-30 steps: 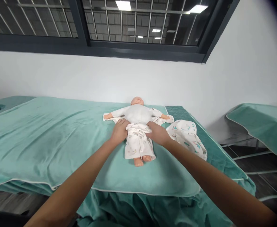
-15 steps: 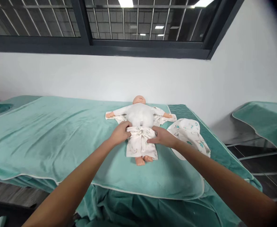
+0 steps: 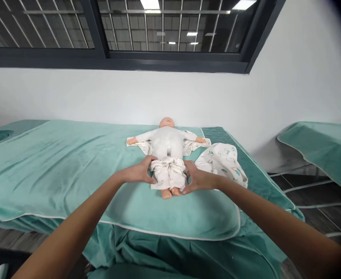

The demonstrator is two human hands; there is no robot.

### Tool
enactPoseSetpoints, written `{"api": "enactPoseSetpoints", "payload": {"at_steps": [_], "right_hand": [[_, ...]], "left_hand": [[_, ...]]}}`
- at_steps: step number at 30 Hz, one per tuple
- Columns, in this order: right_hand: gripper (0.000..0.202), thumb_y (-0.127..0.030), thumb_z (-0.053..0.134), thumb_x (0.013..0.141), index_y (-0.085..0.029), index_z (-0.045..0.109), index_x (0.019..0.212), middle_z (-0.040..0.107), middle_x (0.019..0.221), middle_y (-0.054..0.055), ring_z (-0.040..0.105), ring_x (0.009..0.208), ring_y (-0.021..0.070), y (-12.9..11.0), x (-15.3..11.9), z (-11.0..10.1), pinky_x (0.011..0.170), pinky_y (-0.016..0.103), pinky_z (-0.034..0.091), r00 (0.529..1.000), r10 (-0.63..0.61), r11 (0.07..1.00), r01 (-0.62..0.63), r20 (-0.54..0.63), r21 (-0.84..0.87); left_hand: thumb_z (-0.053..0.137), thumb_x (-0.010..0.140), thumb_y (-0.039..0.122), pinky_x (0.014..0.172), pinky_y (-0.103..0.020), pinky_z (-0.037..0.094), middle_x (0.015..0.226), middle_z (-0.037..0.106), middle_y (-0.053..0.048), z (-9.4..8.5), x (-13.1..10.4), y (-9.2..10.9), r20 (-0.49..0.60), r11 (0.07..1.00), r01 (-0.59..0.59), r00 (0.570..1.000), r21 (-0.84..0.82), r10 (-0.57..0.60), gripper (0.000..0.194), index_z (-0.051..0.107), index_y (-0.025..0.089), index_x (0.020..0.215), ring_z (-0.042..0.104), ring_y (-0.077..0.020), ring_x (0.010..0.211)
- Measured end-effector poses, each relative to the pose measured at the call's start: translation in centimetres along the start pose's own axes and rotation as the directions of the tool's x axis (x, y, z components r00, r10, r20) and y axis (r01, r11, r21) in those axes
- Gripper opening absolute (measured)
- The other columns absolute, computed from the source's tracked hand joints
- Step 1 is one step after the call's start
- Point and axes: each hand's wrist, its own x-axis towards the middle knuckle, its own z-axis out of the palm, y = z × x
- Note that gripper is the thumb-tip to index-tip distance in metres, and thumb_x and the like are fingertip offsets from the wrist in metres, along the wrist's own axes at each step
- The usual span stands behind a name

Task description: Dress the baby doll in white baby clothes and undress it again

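Head camera: a doll (image 3: 168, 141) lies face up on a green bed cover (image 3: 71, 155), patterned white pants (image 3: 169, 172) bunched around its legs. The left hand (image 3: 143, 170) and right hand (image 3: 198, 178) flank the doll at the pants' sides, each curved open, thumb apart from fingers. Patterned cloth (image 3: 224, 162) lies beside the doll, past the right hand; a barred window (image 3: 170, 60) sits beyond its head.
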Motion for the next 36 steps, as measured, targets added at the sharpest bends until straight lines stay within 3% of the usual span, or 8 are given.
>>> {"api": "enactPoseSetpoints", "payload": {"at_steps": [3, 7, 12, 16, 20, 24, 29, 36], "right_hand": [[0.136, -0.055, 0.089, 0.049, -0.02, 0.01, 0.153, 0.022, 0.151, 0.019, 0.041, 0.133, 0.0349, -0.6, -0.7, 1.1, 0.107, 0.046, 0.04, 0.999, -0.018, 0.998, 0.016, -0.032, -0.065], [0.14, -0.055, 0.091, 0.045, -0.017, 0.01, 0.153, 0.023, 0.149, 0.02, 0.034, 0.14, 0.0359, -0.8, -0.4, 2.8, 0.111, 0.047, 0.037, 0.988, -0.002, 0.988, -0.022, -0.154, -0.152], [0.114, -0.052, 0.087, 0.054, -0.019, 0.026, 0.145, 0.036, 0.14, 0.018, 0.056, 0.118, 0.034, -1.2, -0.7, 3.7, 0.092, 0.046, 0.049, 0.976, -0.003, 0.976, -0.044, -0.218, -0.212], [0.095, -0.047, 0.083, 0.059, -0.018, 0.035, 0.136, 0.043, 0.135, 0.017, 0.06, 0.106, 0.0291, -2.1, -1.1, 3.7, 0.081, 0.039, 0.051, 0.966, -0.032, 0.974, -0.028, -0.258, -0.224], [0.073, -0.055, 0.076, 0.068, -0.018, 0.044, 0.122, 0.059, 0.115, 0.012, 0.063, 0.095, 0.0249, -3.0, -1.2, 3.2, 0.072, 0.032, 0.048, 0.968, -0.005, 0.978, -0.048, -0.252, -0.203], [0.058, -0.059, 0.07, 0.073, -0.02, 0.052, 0.113, 0.066, 0.098, 0.007, 0.063, 0.084, 0.0231, -3.4, -1.2, 2.3, 0.067, 0.03, 0.042, 0.981, 0.015, 0.957, -0.07, -0.192, -0.283], [0.046, -0.064, 0.064, 0.077, -0.022, 0.055, 0.096, 0.068, 0.086, 0.004, 0.062, 0.077, 0.0224, -3.9, -1.4, 1.2, 0.06, 0.028, 0.036, 0.993, 0.026, 0.938, -0.066, -0.119, -0.34], [0.036, -0.055, 0.064, 0.081, -0.022, 0.056, 0.092, 0.064, 0.077, 0.002, 0.058, 0.069, 0.0205, -6.8, -3.3, -0.3, 0.057, 0.027, 0.034, 0.996, 0.094, 0.97, -0.092, -0.003, -0.227]], "left_hand": [[0.081, 0.058, 0.052, 0.101, -0.044, 0.044, 0.14, 0.04, -0.014, 0.3, -0.7, 0.5, 0.03, 0.992, -0.043, 0.999, 0.115, 0.039, 0.104, 0.028, 0.022, 0.142, 0.046, -0.0327, 0.128], [0.083, 0.05, 0.062, 0.11, -0.054, 0.033, 0.145, 0.035, -0.02, 2.4, -1.1, 1.3, -0.085, 0.94, -0.075, 0.99, 0.334, 0.109, 0.114, 0.032, 0.018, 0.142, 0.03, -0.041, 0.139], [0.081, 0.049, 0.068, 0.111, -0.057, 0.03, 0.146, 0.034, -0.027, 4.7, -1.4, 1.7, -0.147, 0.876, -0.059, 0.978, 0.479, 0.146, 0.123, 0.028, 0.014, 0.145, 0.03, -0.0438, 0.14], [0.083, 0.047, 0.066, 0.11, -0.056, 0.031, 0.145, 0.035, -0.027, 5.8, -1.6, 2.1, -0.173, 0.814, -0.101, 0.955, 0.571, 0.24, 0.13, 0.023, 0.012, 0.149, 0.032, -0.045, 0.137], [0.08, 0.059, 0.054, 0.108, -0.051, 0.034, 0.129, 0.053, -0.018, 6.3, -1.8, 2.3, -0.187, 0.742, -0.131, 0.926, 0.658, 0.329, 0.102, 0.036, 0.014, 0.142, 0.046, -0.0384, 0.125], [0.073, 0.069, 0.047, 0.1, -0.044, 0.04, 0.126, 0.059, -0.014, 5.9, -2.3, 2.5, -0.178, 0.803, -0.122, 0.945, 0.584, 0.273, 0.078, 0.042, 0.017, 0.134, 0.056, -0.0322, 0.117], [0.057, 0.084, 0.054, 0.083, -0.038, 0.044, 0.109, 0.069, -0.005, 4.8, -3.1, 4.1, -0.136, 0.883, -0.042, 0.984, 0.467, 0.118, 0.053, 0.047, 0.025, 0.128, 0.064, -0.0295, 0.097], [0.063, 0.08, 0.05, 0.064, -0.028, 0.042, 0.094, 0.068, -0.001, 2.8, -4.8, 7.6, 0.004, 0.99, 0.027, 1.0, 0.138, -0.028, 0.042, 0.055, 0.028, 0.115, 0.063, -0.0228, 0.082]]}}
